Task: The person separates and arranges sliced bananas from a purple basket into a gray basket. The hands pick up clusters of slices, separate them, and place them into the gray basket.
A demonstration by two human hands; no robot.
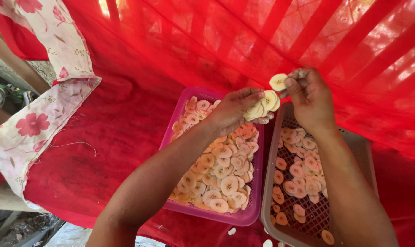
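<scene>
Left hand [235, 110]: grips a stack of banana slices [262, 105].
Right hand [310, 96]: pinches one slice [278, 82].
Pink tray [255, 201]: heaped (mostly unsorted).
Grey tray [269, 183]: sparsely covered.

A surface draped in red cloth [102, 151] carries 2 perforated trays side by side: a pink tray [255, 192] on the left and a grey-brown tray [361, 151] on the right. A floral cloth [33, 128] lies at the far left.
</scene>
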